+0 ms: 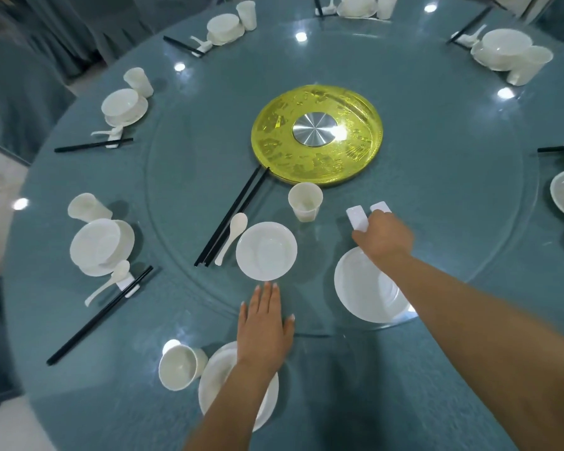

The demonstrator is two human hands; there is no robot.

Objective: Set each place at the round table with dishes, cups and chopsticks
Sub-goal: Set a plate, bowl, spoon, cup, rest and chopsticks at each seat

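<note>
My left hand (265,327) lies flat with straight fingers on the glass turntable (469,222), just below a white bowl (266,250). My right hand (383,237) reaches over a white plate (368,288) and curls its fingers on two white chopstick rests (358,216). Black chopsticks (230,218), a white spoon (232,236) and a white cup (305,201) also lie on the turntable. At the near edge stand a cup (178,367) and a plate (214,385), partly hidden by my left forearm.
A gold disc with a steel hub (316,135) sits at the table's centre. Several set places with bowls, cups, spoons and chopsticks ring the blue table, for instance at the left (101,245) and far right (508,53). Covered chairs stand around.
</note>
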